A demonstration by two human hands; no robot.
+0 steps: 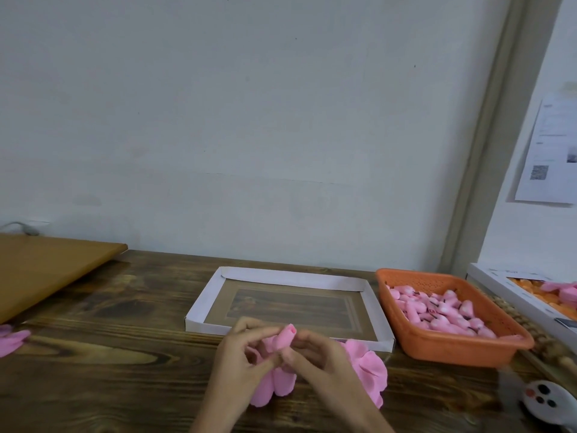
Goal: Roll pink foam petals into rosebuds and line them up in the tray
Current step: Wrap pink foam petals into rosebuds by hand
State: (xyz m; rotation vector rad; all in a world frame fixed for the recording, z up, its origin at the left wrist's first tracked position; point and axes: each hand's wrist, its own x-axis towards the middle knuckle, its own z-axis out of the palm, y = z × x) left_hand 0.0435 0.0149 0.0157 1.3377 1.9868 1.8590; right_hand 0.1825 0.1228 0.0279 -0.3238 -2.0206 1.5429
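Observation:
A pink foam petal piece [282,337] is partly rolled into a bud, its rolled tip pointing up and away from me, loose petal lobes hanging below my fingers. My left hand [240,360] and my right hand [321,360] both pinch it between fingers and thumb, just in front of the white cardboard tray [290,278]. The tray lies at the table's middle and holds no buds. More flat pink petals [370,370] lie on the table under and right of my right hand.
An orange plastic basket [449,342] full of small pink buds stands right of the tray. A white box [512,292] with orange and pink pieces sits far right. A brown board [46,270] lies back left; pink foam [12,339] at the left edge. A white round device [543,401] is at bottom right.

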